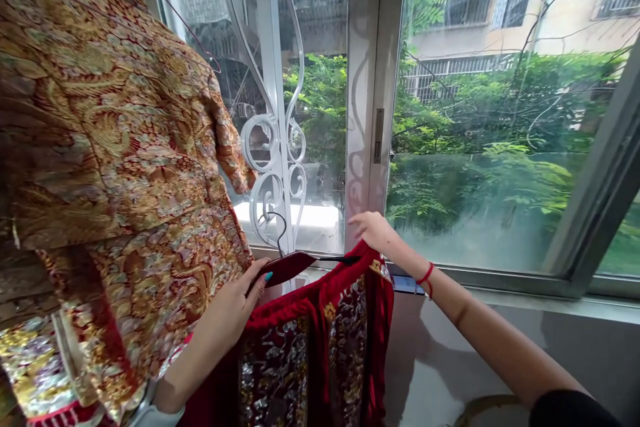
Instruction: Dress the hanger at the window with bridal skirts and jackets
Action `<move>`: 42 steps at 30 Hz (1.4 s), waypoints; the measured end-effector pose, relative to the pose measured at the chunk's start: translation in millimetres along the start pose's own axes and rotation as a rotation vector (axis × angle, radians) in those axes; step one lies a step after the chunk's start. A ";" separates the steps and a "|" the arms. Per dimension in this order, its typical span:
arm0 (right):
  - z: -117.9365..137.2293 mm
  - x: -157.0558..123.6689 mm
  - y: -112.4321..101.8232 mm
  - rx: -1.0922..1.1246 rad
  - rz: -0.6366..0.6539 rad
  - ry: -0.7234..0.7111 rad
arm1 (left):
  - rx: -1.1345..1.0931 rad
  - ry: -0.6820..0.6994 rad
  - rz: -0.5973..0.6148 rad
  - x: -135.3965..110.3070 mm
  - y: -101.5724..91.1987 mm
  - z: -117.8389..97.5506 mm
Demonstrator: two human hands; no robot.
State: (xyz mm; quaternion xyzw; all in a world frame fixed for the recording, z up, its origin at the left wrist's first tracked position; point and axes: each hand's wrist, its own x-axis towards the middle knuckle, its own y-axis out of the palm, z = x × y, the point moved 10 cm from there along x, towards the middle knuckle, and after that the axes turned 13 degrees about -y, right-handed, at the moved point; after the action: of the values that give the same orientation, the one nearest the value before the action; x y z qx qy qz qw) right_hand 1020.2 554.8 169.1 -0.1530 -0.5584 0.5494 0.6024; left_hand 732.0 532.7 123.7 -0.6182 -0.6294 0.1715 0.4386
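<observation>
Window (500, 113) behind; left hand (240, 303) gripping hanger (290, 265), right hand (375, 230) pinching red skirt (320, 340) waistband; no writing legible

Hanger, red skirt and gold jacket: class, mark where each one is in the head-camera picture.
hanger (290, 265), head view, on its dark red bar near the hook.
red skirt (320, 353), head view, on the embroidered front panel.
gold jacket (115, 140), head view, on the brocade body.

By the window (500, 113), the left hand (235, 307) gripped a dark red hanger (290, 267) while the right hand (375, 232) pinched the red embroidered skirt (320, 347) on it.
</observation>
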 end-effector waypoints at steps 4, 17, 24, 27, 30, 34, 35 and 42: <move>99.6 18.8 -2.9 -0.154 -0.042 -0.291 | 0.110 -0.038 0.004 -2.8 -2.8 1.0; 32.7 -37.5 77.7 0.304 0.006 -0.317 | -0.001 -0.013 0.019 8.2 -13.2 16.7; 21.9 -52.5 84.1 0.330 -0.020 -0.405 | 0.013 -0.103 0.240 -18.0 -27.5 106.9; 27.0 -56.2 89.9 0.332 -0.011 -0.422 | -0.026 -0.169 0.025 -27.6 -45.2 142.4; 27.8 -61.3 98.5 0.317 -0.039 -0.398 | -0.024 -0.124 -0.197 -41.8 -62.2 137.1; 27.2 -66.3 101.5 0.310 -0.096 -0.370 | 0.157 0.018 -0.350 -65.4 -75.2 106.6; 27.4 -66.7 101.2 0.319 -0.090 -0.366 | 0.223 0.048 -0.373 -72.3 -74.5 101.3; 19.8 -80.9 91.9 0.517 -0.102 -0.280 | 0.317 -0.022 -0.603 -120.9 -59.0 99.2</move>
State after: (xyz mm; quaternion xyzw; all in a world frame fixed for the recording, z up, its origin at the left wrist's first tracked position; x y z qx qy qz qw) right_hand 976.9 511.0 61.5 0.1113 -0.4846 0.6581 0.5654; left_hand 601.2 442.4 72.1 -0.3263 -0.7540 0.1364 0.5536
